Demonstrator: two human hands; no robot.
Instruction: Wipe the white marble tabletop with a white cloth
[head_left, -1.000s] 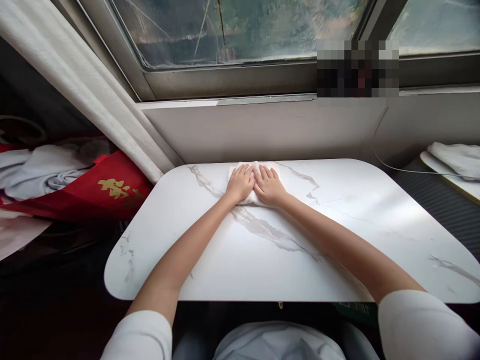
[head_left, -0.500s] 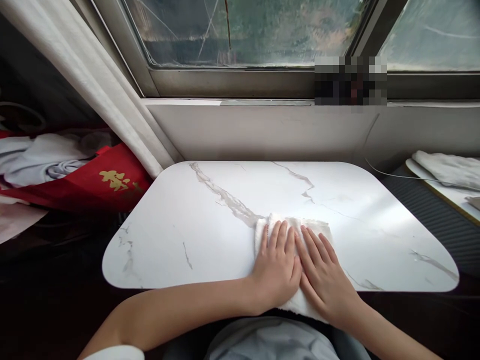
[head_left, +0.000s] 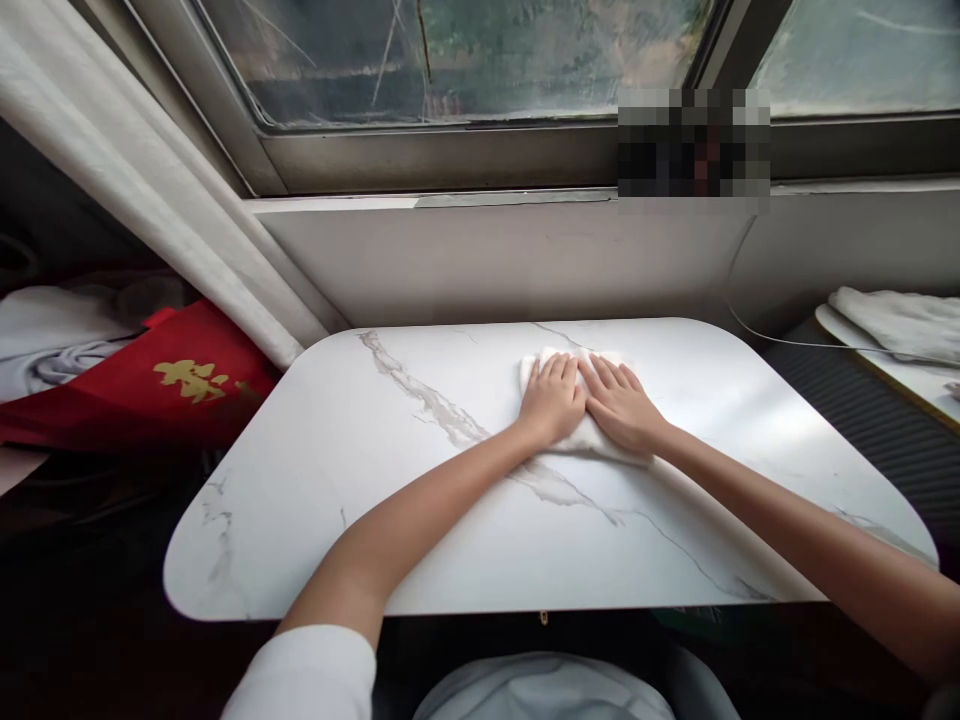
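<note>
Left hand (head_left: 553,405) and right hand (head_left: 624,412) lie flat on cloth (head_left: 589,438), fingers extended, grasping nothing; side by side, presumably to spread pressure evenly against table (head_left: 262,450).

Cannot see the palms of the left hand (head_left: 553,400) and right hand (head_left: 621,405), nor the middle of the white cloth (head_left: 596,442) beneath. Cannot follow the right forearm (head_left: 817,545) past the right edge, nor the red bag (head_left: 244,365) past the left. Cannot see behind the pixelated patch (head_left: 694,145) at the window (head_left: 480,60), nor identify the tiny piece (head_left: 544,618) below the near edge of the table (head_left: 465,565).
</note>
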